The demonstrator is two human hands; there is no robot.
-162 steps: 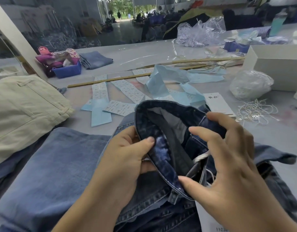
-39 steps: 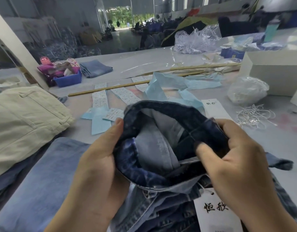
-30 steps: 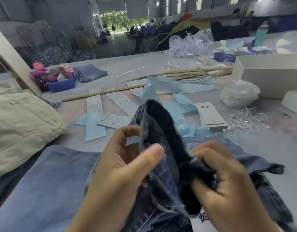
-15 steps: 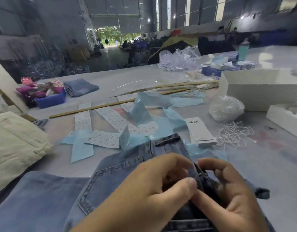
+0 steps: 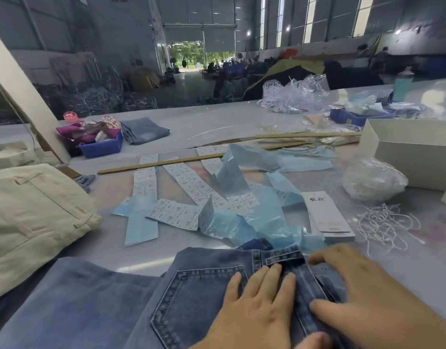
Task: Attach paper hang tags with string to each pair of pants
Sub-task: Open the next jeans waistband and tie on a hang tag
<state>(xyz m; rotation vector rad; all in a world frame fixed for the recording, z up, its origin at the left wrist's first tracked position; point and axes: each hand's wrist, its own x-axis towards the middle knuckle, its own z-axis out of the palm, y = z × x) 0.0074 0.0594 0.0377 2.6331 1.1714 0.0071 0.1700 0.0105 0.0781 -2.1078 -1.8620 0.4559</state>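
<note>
Dark blue jeans lie flat at the table's near edge, back pocket and belt loop up. My left hand presses flat on them just below the waistband, fingers straight. My right hand lies flat on the jeans' right side, fingers spread toward the waistband. A stack of white paper hang tags sits just beyond my right hand. Loose white strings lie to the right of the tags. The tag seen earlier on these jeans is hidden.
Lighter blue jeans lie at lower left, cream pants beyond them. Sticker strips and blue backing paper cover the table's middle. A plastic bag, white box, wooden sticks and blue bin stand farther back.
Both hands let go of the bunched waistband they were holding open; the jeans now lie folded flat, with both palms pressed on them. The view has tilted upward.
</note>
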